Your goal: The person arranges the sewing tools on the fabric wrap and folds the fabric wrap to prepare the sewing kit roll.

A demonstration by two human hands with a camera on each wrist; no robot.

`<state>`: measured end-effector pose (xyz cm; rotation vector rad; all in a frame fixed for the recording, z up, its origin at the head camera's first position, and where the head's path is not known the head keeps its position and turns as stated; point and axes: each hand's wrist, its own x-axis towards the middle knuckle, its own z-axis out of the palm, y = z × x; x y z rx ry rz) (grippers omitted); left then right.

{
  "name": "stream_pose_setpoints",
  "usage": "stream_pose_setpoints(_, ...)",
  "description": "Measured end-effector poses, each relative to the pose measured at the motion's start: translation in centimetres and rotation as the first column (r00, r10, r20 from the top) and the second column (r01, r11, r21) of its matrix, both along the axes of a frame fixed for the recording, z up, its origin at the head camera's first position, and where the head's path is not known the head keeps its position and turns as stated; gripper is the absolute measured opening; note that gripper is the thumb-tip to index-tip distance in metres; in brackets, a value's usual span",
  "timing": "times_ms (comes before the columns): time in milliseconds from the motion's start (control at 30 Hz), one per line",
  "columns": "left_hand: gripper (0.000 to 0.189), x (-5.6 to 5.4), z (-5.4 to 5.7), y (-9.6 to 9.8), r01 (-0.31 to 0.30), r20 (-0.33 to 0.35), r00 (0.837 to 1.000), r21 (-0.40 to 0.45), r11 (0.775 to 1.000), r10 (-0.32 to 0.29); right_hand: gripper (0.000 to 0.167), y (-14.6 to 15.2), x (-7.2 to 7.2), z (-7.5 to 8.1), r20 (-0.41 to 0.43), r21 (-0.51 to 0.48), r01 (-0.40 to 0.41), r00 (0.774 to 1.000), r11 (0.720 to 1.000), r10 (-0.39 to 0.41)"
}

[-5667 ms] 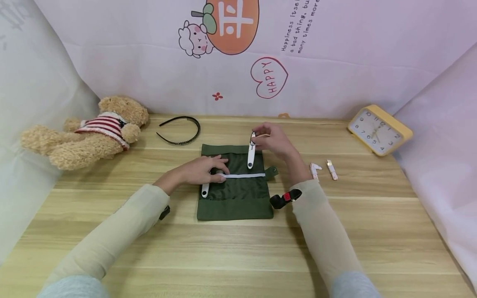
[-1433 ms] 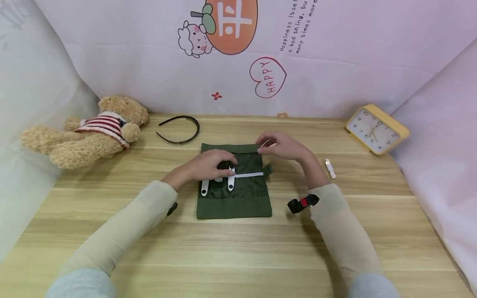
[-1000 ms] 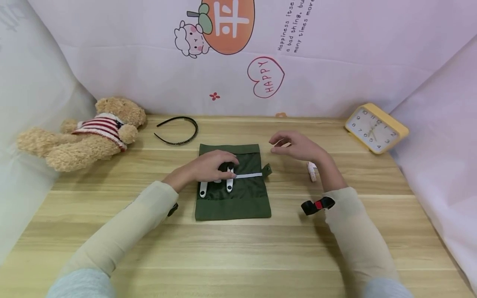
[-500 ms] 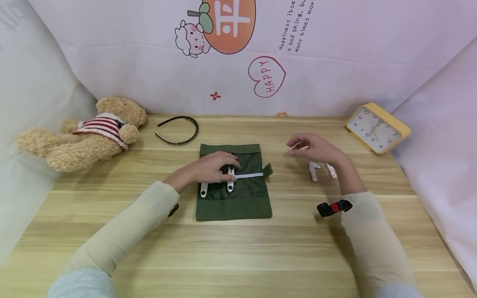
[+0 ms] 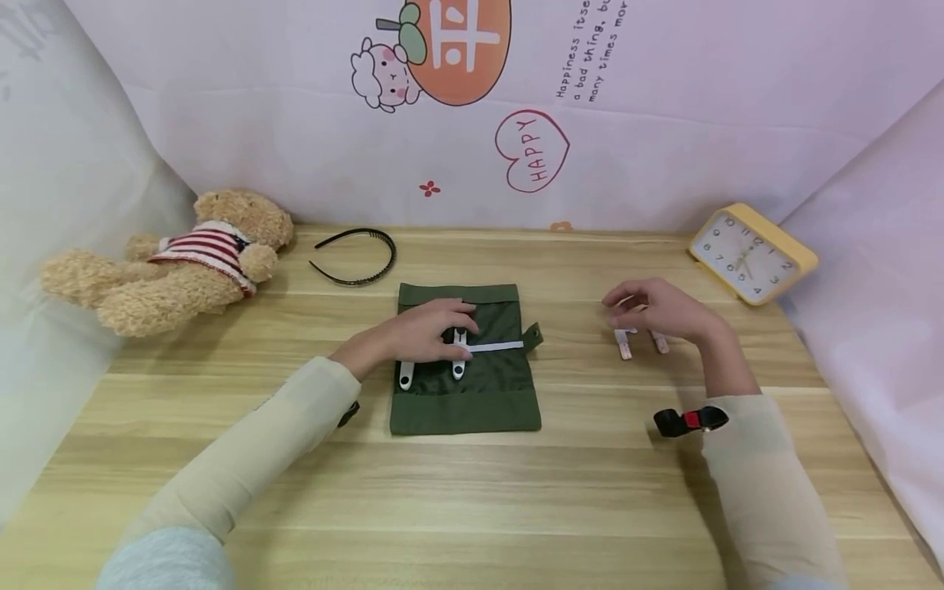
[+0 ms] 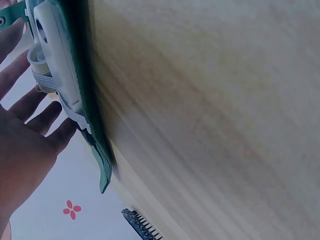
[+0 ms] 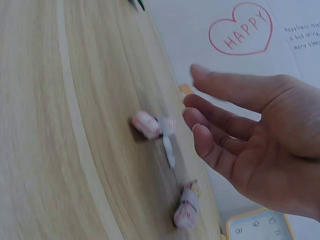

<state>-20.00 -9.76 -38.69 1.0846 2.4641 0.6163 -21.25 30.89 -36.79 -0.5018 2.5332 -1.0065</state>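
Observation:
A dark green fabric pouch [image 5: 472,414] lies unfolded on the table, with a white elastic strap [image 5: 497,347] across its middle. My left hand [image 5: 424,329] rests over it, fingers spread and touching the strap area. Beneath the thumb and fingers shows a slim white-handled tool [image 5: 459,367] tucked under the strap. Another white handle [image 5: 406,375] lies at the pouch's left edge, partly covered. In the left wrist view a small pale roll [image 6: 39,62] sits by the fingers. My right hand [image 5: 664,307], empty and loosely curved, hovers above two small pink-and-white bundles [image 7: 146,124], [image 7: 187,207] of unclear kind.
A teddy bear [image 5: 195,262] in a striped shirt lies at the far left, beside a black headband [image 5: 391,258]. The yellow alarm clock [image 5: 752,254] stands at the back right. A printed white cloth [image 5: 295,123] hangs behind the table.
My right hand has left the pouch and moved right to the pink-and-white bundles. The white tool it earlier held now lies under the strap. My left hand has shifted slightly right over that tool.

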Motion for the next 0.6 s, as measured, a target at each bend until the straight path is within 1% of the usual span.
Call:
stream_pose_setpoints(133,0.042,0.0,-0.1,0.0,0.005,0.015,1.0,-0.007,1.0,-0.005,0.035,0.8,0.2,0.0,0.005,0.043,-0.01,1.0,0.999,0.01)
stream_pose_setpoints(367,0.037,0.0,-0.3,-0.1,0.017,0.032,0.999,-0.005,1.0,-0.017,0.037,1.7,0.4,-0.3,0.05,0.081,0.026,0.998,0.996,-0.03)
stream_pose_setpoints(600,0.035,0.0,-0.6,0.0,0.03,0.022,0.999,0.006,1.0,-0.03,0.034,1.7,0.1,-0.8,0.06,0.093,-0.013,0.998,0.996,0.007)
